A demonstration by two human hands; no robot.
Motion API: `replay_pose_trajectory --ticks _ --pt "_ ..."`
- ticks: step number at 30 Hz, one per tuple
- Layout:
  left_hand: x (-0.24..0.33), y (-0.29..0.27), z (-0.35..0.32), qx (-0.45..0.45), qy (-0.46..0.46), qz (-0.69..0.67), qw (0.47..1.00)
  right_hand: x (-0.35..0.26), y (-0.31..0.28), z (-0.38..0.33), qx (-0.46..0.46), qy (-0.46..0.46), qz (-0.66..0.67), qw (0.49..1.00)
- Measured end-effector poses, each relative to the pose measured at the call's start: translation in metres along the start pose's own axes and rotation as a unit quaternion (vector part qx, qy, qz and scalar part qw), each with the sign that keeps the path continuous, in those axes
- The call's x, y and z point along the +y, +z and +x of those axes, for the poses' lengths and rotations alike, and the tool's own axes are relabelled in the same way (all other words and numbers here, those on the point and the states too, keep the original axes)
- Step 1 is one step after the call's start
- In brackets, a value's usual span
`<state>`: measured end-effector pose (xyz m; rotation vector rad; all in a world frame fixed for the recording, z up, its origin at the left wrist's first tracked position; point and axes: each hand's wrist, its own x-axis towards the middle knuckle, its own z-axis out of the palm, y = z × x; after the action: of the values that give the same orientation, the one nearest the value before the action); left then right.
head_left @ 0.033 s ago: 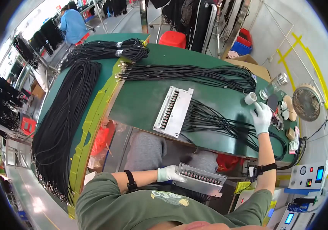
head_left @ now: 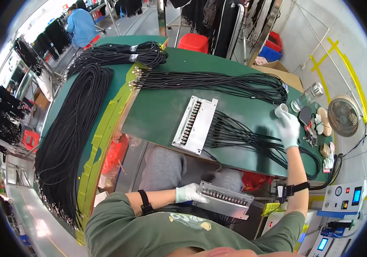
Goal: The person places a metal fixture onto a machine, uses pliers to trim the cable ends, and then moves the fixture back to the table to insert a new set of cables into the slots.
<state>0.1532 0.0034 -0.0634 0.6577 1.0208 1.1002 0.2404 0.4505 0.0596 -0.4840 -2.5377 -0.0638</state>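
1. Where the green table (head_left: 162, 111) curves away on the left, a thick hank of black cables (head_left: 70, 141) lies in a long loop, matte and ropey; a smaller tied bundle (head_left: 119, 53) sits above it.
2. Left hand (head_left: 188, 193), white glove, held low near the lap, fingers closed around the end of a flat metal connector strip (head_left: 226, 200) with a row of sockets.
3. White rectangular fixture plate (head_left: 195, 125) lies flat mid-table, dark connector row down its middle, thin black wires (head_left: 243, 137) fanning right.
4. Right hand (head_left: 288, 128), gloved, arm stretched forward, fingers pinched on a small white cylindrical roll (head_left: 280, 109) at the table's right side.
5. Round fan (head_left: 343, 115) at the far right.
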Motion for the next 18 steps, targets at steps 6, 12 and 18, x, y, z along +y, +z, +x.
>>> replay_pose_trajectory --ticks 6,12,18 --pt "0.059 -0.033 -0.030 0.057 0.048 -0.061 0.995 -0.170 0.052 0.093 -0.164 -0.099 0.239 0.952" --pt "0.067 -0.083 -0.022 0.120 0.151 -0.086 0.977 -0.225 0.109 0.124 -0.248 -0.106 0.098 0.958" --pt "0.073 -0.090 -0.017 0.093 0.169 -0.037 0.981 -0.225 0.078 0.153 -0.472 0.026 0.052 0.880"
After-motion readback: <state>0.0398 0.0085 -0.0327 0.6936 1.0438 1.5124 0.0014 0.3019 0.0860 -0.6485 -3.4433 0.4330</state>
